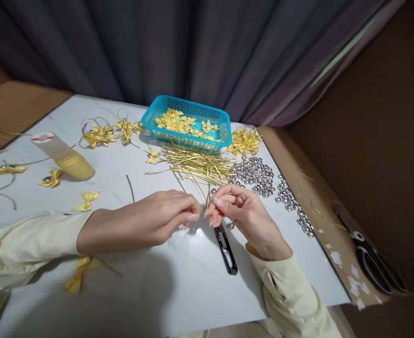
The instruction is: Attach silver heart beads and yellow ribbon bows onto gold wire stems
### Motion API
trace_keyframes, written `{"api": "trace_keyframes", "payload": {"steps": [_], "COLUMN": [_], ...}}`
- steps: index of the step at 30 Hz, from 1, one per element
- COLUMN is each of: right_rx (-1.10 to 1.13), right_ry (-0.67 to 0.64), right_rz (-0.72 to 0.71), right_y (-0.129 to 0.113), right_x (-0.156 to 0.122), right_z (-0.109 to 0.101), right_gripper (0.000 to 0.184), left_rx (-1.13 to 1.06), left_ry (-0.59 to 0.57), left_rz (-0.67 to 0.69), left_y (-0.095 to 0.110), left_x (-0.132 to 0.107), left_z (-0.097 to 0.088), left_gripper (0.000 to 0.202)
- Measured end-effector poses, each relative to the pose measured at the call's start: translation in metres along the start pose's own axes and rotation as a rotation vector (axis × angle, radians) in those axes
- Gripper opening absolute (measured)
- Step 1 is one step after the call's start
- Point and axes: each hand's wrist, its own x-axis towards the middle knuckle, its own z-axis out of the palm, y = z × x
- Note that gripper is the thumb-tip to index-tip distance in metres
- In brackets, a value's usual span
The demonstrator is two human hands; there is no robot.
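Pale sleeves [41,239] reach in at nine and four o'clock from the gap between left hand [154,216] and right hand [247,211], while a part-yellow tube [76,164] lies at ten and the left presses thumb to forefinger, on what I cannot tell. At twelve sits a blue basket [193,143] of yellow bows [179,123], with golden wires [202,164] on the near side, and black snips [222,241] lie at five. Just beside them the right curls its fingers by a red piece [221,212], grasped or not I cannot tell, with silver beads [253,172] at two o'clock.
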Motion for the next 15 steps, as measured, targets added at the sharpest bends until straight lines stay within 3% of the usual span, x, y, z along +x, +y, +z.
{"api": "trace_keyframes", "payload": {"steps": [7,15], "right_rx": [-0.142,-0.252], "right_ry": [0.101,0.085], "right_rz": [-0.051,-0.022], "right_y": [-0.0027,-0.0066], "right_x": [-0.0071,-0.0092], "right_z": [0.0063,0.0076], "right_gripper": [0.014,0.022], "left_rx": [-0.065,-0.089], "left_ry": [-0.005,-0.005], "left_rz": [-0.023,-0.034], "left_y": [-0.0004,-0.0002], "left_x": [0.0014,0.001], "left_z": [-0.0028,-0.0038], "left_gripper": [0.021,0.02]}}
